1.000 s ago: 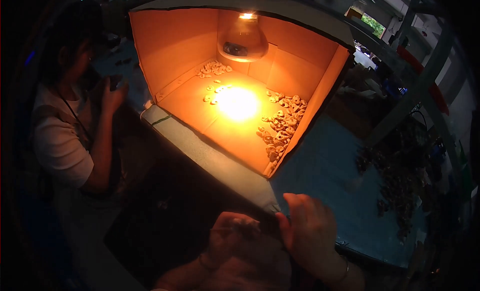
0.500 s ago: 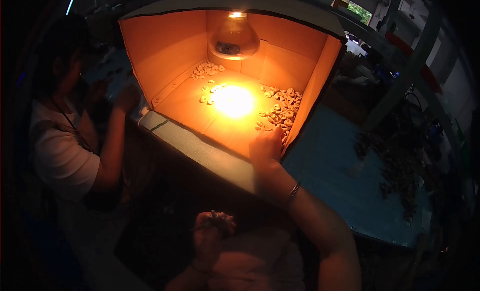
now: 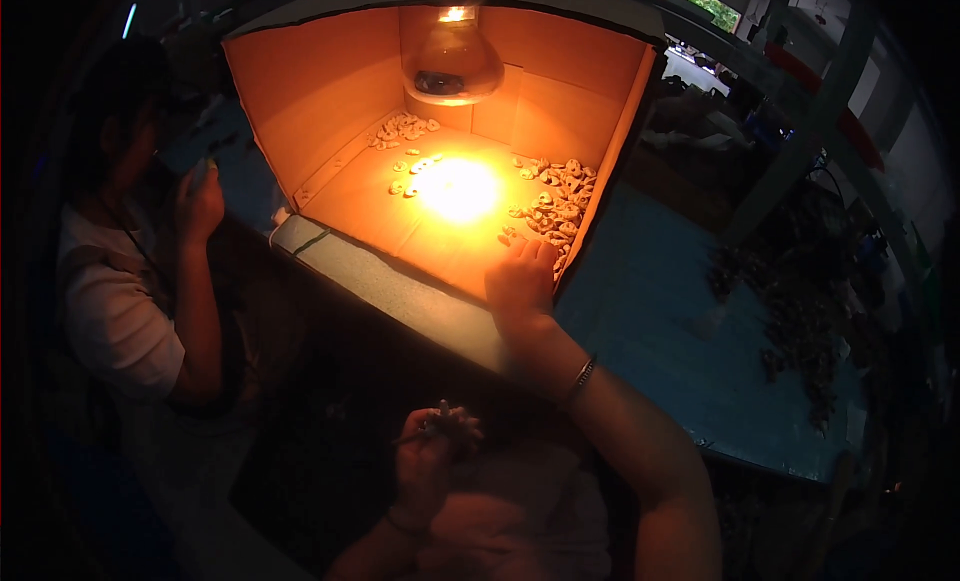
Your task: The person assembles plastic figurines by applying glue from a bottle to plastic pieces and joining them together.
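Note:
My right hand [image 3: 520,279] reaches into the glowing cardboard box, at the near edge of a heap of small curled, ring-like pieces [image 3: 565,206]. Its fingers are bent and close together; whatever is under the fingertips is hidden. Low in front of my body, my left hand [image 3: 420,463] is closed on a dark, knobbly cluster [image 3: 455,427] with short stubs sticking out. Dim light hides that cluster's exact kind. A smaller group of the curled pieces [image 3: 402,130] lies at the back left of the box, and a few are scattered beside the bright spot.
A lit bulb [image 3: 453,69] hangs inside the open-fronted cardboard box [image 3: 320,101]. A pale ledge [image 3: 400,296] runs along its front. On the right, a blue surface [image 3: 650,311] bears a dark heap of small things [image 3: 800,351]. Another person [image 3: 125,301] is at the left.
My left hand has risen slightly with the dark cluster, which shows more plainly. My right hand stays by the heap. The other person's hand has lifted. The whole view has shifted a little.

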Demonstrator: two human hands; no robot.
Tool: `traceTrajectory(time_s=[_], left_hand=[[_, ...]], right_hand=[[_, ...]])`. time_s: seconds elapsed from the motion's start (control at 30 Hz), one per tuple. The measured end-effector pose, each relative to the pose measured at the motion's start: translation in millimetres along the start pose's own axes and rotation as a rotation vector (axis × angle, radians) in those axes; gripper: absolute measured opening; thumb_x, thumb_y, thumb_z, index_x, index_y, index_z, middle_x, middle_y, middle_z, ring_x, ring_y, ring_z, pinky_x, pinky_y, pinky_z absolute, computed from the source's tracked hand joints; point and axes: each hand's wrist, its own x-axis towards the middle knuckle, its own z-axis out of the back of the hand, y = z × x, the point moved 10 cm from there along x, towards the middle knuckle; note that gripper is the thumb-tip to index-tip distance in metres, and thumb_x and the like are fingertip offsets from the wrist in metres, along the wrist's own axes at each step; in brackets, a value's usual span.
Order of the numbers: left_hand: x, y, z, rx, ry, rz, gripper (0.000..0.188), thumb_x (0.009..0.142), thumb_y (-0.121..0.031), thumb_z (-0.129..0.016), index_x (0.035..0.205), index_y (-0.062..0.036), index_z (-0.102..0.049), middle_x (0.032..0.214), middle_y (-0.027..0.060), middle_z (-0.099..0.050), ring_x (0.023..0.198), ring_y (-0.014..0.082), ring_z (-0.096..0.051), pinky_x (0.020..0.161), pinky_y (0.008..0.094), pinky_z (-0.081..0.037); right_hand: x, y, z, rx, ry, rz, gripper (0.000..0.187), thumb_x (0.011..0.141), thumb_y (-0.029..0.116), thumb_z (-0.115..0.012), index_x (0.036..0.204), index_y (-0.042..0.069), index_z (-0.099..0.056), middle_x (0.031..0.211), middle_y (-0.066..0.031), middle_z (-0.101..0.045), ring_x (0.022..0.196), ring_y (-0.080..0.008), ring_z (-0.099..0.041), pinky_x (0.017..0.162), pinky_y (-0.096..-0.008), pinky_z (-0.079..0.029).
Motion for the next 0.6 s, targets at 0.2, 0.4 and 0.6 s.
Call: traceTrajectory(time_s=[0.2, 0.4, 0.6], left_hand=[[-2, 10, -5, 0.026, -0.021, 0.07, 0.032, 0.086, -0.027, -0.057, 0.11, -0.0079, -0.048, 0.1, 0.0106, -0.057, 0.091, 0.0218, -0.056, 0.07, 0.032, -0.046], [2, 4, -6, -0.076, 0.021, 0.01, 0.03, 0.086, -0.019, -0.055, 0.111, -0.0053, -0.044, 0.104, 0.0116, -0.056, 0.092, 0.0242, -0.058, 0.075, 0.036, -0.049], [14, 3, -47, -0.007, 0.124, -0.004, 0.033, 0.086, -0.024, -0.057, 0.111, -0.006, -0.046, 0.102, 0.009, -0.056, 0.097, 0.0236, -0.056, 0.073, 0.0341, -0.048]], right_hand=[[-3, -4, -9, -0.023, 0.059, -0.054, 0.014, 0.073, 0.015, -0.055, 0.076, 0.007, -0.067, 0.076, -0.0088, -0.057, 0.075, -0.0213, -0.05, 0.066, -0.0389, -0.033], [-43, -3, 69, 0.498, -0.386, 0.202, 0.009, 0.071, 0.011, -0.055, 0.076, 0.006, -0.06, 0.067, -0.0057, -0.052, 0.067, -0.0173, -0.051, 0.065, -0.0308, -0.038], [-121, -88, 56, 1.589, -0.183, -0.091, 0.015, 0.081, 0.001, -0.056, 0.095, 0.004, -0.059, 0.081, -0.0085, -0.059, 0.076, -0.0206, -0.062, 0.065, -0.031, -0.048]])
